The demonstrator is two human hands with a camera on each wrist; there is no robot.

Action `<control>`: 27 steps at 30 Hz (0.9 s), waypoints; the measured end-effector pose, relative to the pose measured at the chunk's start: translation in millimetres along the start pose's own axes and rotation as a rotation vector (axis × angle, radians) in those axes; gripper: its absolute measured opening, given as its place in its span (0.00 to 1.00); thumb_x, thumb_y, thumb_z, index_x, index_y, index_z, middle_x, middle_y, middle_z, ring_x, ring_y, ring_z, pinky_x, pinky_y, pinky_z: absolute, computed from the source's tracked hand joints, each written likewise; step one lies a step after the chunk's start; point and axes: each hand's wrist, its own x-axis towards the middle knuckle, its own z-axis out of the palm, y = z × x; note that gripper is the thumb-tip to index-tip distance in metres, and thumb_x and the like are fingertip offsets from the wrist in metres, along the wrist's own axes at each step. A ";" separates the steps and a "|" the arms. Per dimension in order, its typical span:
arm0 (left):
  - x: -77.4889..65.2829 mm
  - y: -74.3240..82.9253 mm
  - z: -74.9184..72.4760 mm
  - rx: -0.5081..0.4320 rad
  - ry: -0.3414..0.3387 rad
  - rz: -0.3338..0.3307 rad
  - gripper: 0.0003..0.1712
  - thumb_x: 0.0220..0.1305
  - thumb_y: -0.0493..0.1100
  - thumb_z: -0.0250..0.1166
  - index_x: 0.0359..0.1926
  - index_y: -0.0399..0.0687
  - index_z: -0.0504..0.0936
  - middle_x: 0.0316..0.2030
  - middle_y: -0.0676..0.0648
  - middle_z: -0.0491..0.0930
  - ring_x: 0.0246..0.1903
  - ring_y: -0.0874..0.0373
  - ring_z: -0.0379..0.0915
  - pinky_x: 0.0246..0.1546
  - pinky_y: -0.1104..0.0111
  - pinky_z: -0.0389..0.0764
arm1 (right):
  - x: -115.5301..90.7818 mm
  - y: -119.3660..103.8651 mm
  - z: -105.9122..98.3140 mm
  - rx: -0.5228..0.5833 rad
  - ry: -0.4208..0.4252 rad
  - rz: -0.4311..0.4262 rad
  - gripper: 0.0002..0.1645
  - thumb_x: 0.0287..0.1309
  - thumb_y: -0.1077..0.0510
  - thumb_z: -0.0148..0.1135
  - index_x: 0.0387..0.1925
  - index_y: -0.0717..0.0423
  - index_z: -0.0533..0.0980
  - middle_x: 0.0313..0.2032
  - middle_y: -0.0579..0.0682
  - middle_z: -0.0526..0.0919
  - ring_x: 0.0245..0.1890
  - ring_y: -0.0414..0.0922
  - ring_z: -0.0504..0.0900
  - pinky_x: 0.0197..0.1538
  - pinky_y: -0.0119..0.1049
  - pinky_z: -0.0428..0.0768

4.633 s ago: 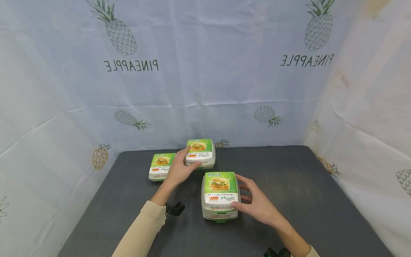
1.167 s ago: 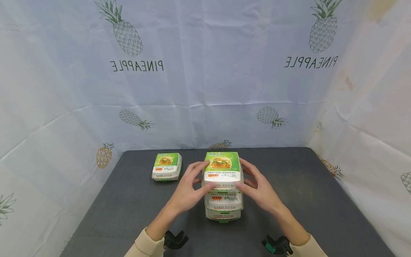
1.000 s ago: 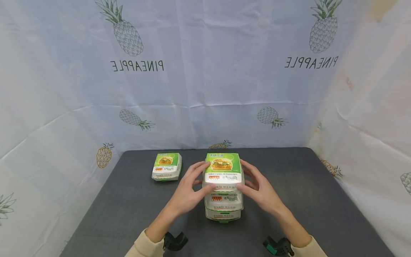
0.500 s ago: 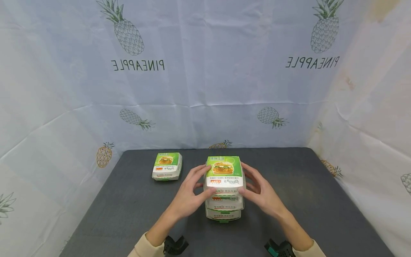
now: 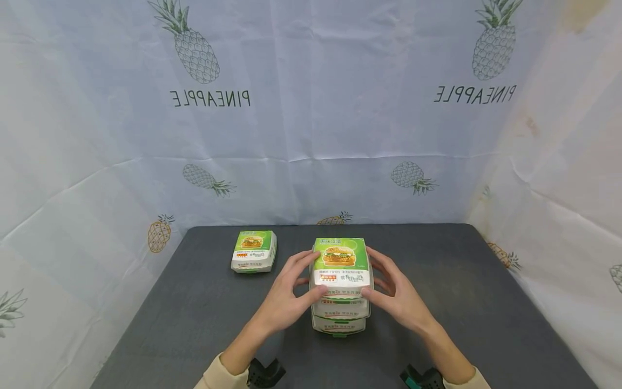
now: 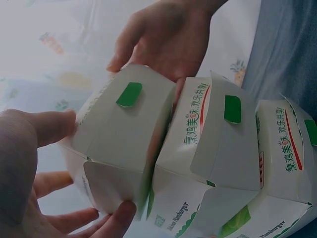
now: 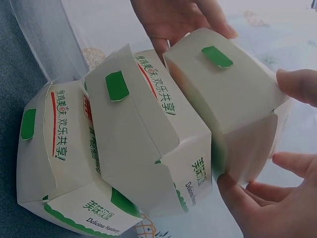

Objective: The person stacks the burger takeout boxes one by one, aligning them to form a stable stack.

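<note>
A green-and-white hamburger box (image 5: 339,265) with a burger picture on its lid sits at the top of a column, over two similar boxes. My left hand (image 5: 286,297) grips its left side and my right hand (image 5: 400,300) its right side, thumbs at the near edge. In the left wrist view the held box (image 6: 119,119) lies close against the middle box (image 6: 208,134), with the lowest box (image 6: 285,153) beyond. The right wrist view shows the fingertips of my right hand (image 7: 277,198) against the side of the held box (image 7: 228,94).
Another hamburger box (image 5: 254,252) stands alone at the back left of the dark table (image 5: 452,324). A white cloth (image 5: 311,108) with pineapple prints hangs behind and along both sides.
My left hand has brought the held box from the back of the table to above the two stacked boxes, where my right hand joined. Over the last second both hands lowered it slightly.
</note>
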 end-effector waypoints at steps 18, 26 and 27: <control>-7.6 -7.6 -18.2 0.069 0.077 0.023 0.30 0.72 0.46 0.66 0.72 0.52 0.71 0.65 0.47 0.72 0.62 0.47 0.72 0.56 0.57 0.79 | -1.2 0.3 -0.9 0.008 0.009 0.004 0.46 0.66 0.65 0.64 0.80 0.54 0.53 0.77 0.54 0.54 0.72 0.37 0.60 0.63 0.29 0.70; -6.3 -29.5 -38.2 0.238 0.228 0.051 0.19 0.70 0.43 0.68 0.59 0.46 0.82 0.51 0.49 0.81 0.50 0.49 0.80 0.51 0.55 0.81 | -1.3 0.8 -2.2 -0.003 0.012 0.017 0.47 0.66 0.64 0.64 0.79 0.44 0.54 0.77 0.53 0.54 0.74 0.56 0.57 0.64 0.29 0.70; -6.0 -32.7 -40.7 0.261 0.245 0.055 0.18 0.69 0.42 0.69 0.58 0.45 0.83 0.50 0.49 0.82 0.49 0.48 0.80 0.51 0.55 0.81 | -1.2 0.8 -2.3 -0.005 0.012 0.018 0.47 0.66 0.64 0.64 0.79 0.43 0.54 0.77 0.53 0.54 0.74 0.57 0.57 0.64 0.29 0.70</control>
